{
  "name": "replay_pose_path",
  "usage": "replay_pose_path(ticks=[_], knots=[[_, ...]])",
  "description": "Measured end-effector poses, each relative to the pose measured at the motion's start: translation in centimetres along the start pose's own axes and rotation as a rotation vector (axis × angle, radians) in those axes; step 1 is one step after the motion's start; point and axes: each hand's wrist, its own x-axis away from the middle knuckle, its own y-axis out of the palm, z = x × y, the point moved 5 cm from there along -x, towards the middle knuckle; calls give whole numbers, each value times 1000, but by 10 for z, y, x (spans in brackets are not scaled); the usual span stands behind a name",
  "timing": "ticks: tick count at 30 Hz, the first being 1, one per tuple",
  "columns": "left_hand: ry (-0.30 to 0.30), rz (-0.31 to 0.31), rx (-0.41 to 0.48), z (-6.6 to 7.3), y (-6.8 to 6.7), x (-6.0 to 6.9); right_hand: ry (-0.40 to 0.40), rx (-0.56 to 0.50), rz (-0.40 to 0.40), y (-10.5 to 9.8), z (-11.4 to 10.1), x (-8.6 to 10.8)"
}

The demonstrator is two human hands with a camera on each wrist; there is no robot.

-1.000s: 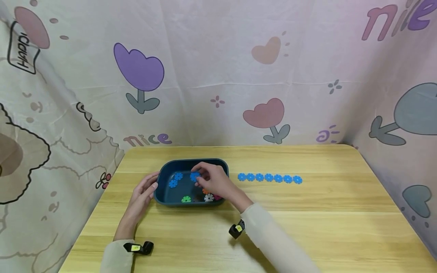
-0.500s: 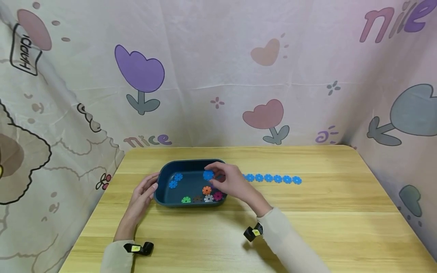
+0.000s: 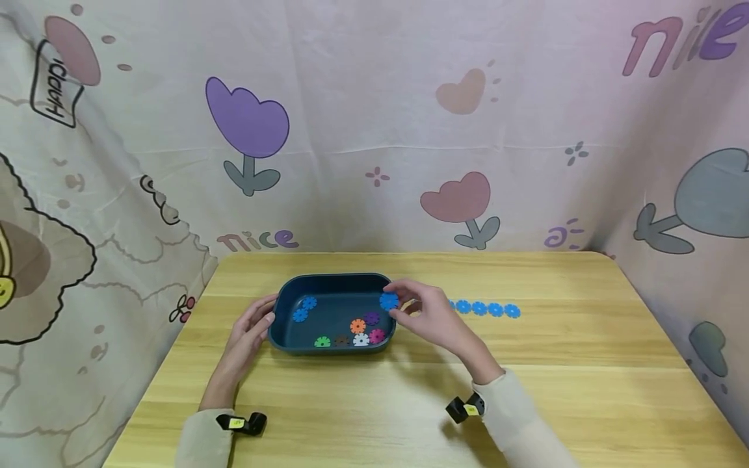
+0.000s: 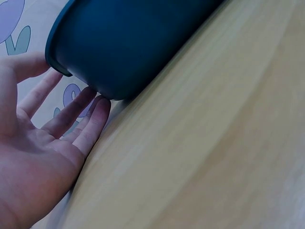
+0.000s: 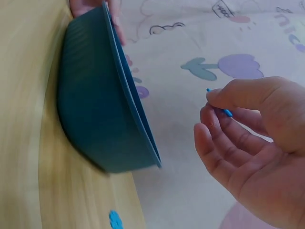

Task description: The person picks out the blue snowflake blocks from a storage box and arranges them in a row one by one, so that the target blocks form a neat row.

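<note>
In the head view my right hand point(image 3: 435, 315) pinches a blue snowflake disc point(image 3: 389, 301) between thumb and fingertips, above the right rim of a dark teal bin point(image 3: 328, 351). The right wrist view shows that disc point(image 5: 228, 113) edge-on, held clear of the bin's wall. My left hand point(image 3: 244, 335) touches the bin's left end from outside. Its fingers are extended, with fingertips against the wall in the left wrist view. Two blue discs point(image 3: 304, 309) lie at the left inside the bin. A row of blue discs point(image 3: 480, 308) lies to the right, its left end behind my right hand.
Inside the bin are other discs: green point(image 3: 322, 342), brown point(image 3: 342, 340), orange point(image 3: 357, 326), white point(image 3: 361, 340), magenta point(image 3: 377, 336) and purple point(image 3: 371, 318). The wooden table point(image 3: 363, 409) meets a printed curtain point(image 3: 351, 214) at the back.
My right hand has carried the blue disc rightward, from over the bin's middle to its right rim. The purple disc has come into sight. My left hand stays at the bin.
</note>
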Motion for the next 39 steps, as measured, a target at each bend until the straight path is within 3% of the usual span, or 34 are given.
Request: replay_pose_path(ticks=[5, 19, 39], knots=[[3, -1, 11, -1, 0, -2, -21, -28, 64, -21, 4, 11], [2, 7, 3, -1, 0, -1, 25, -24, 165, -73, 28, 49], [1, 3, 7, -2, 0, -2, 116, 175, 267, -132, 64, 90]])
